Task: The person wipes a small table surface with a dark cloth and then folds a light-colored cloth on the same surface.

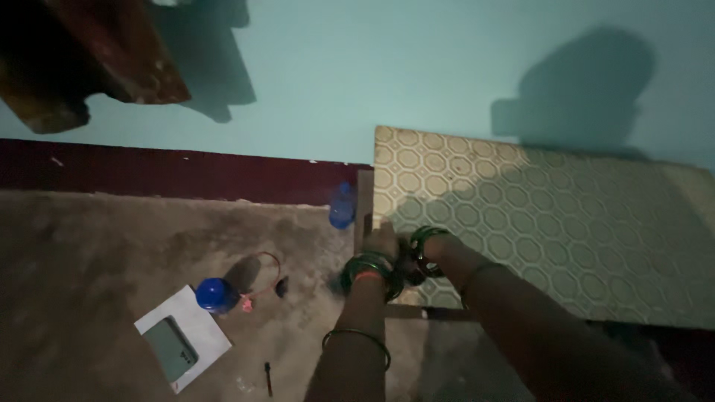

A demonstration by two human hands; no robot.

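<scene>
Teal wall [417, 67] | patterned mat [536, 231] | grey floor [149, 238] | left hand [383, 240] on mat

The left hand [382, 240] and the right hand [410, 260] are crowding together at the near left corner of the low table with the cream hexagon-patterned top [551, 238], each wrist carrying green bangles. At twelve o'clock a clear blue plastic bottle [342, 205] is standing just beside the table edge, narrowing the gap there. At nine o'clock a blue round-capped container [215, 294], a red cord [264, 279] and a small black plug are lying on the grey floor [112, 238]. At eight o'clock a white sheet bearing a dark phone [170, 348] is taking up ground. Toward three o'clock the tabletop is lying open.
</scene>
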